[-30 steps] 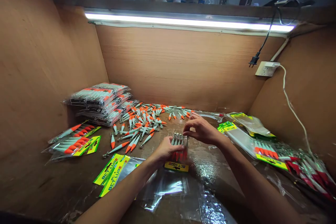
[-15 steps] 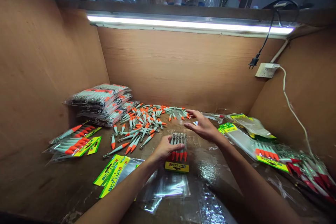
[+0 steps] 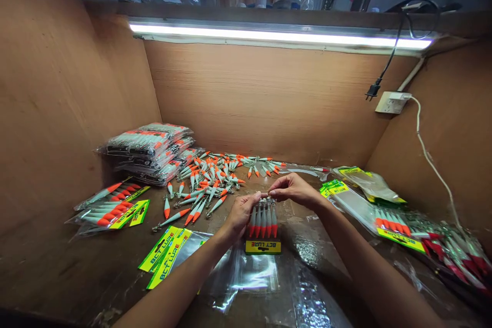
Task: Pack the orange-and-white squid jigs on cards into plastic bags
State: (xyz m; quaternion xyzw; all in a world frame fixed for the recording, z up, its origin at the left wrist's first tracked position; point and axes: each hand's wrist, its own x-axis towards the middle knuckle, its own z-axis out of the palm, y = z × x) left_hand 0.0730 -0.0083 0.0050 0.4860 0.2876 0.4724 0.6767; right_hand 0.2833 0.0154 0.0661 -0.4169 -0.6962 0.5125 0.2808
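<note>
A clear bag of fishing lures [image 3: 263, 223] lies in front of me, its yellow "BCT LURE" header [image 3: 263, 247] toward me. Several white lures with orange ends sit side by side in it, hooks pointing away. My left hand [image 3: 244, 211] is closed at the bag's far left corner, thumb along the far edge. At the far right corner, my right hand [image 3: 292, 189] pinches the edge near the hooks. Fingertips of both hands are close together; the exact grip is partly hidden.
Loose lures [image 3: 209, 179] are heaped behind my left hand. Stacked lure packs [image 3: 149, 151] and filled bags [image 3: 111, 210] are at left. Empty header bags [image 3: 169, 256] and clear sleeves [image 3: 249, 277] lie nearer me. More bags [image 3: 357, 210] and red-ended lures [image 3: 457, 251] are at right.
My right hand has come down and left from above the table to the bag's far edge. My left hand has shifted from across the lures to the far left corner.
</note>
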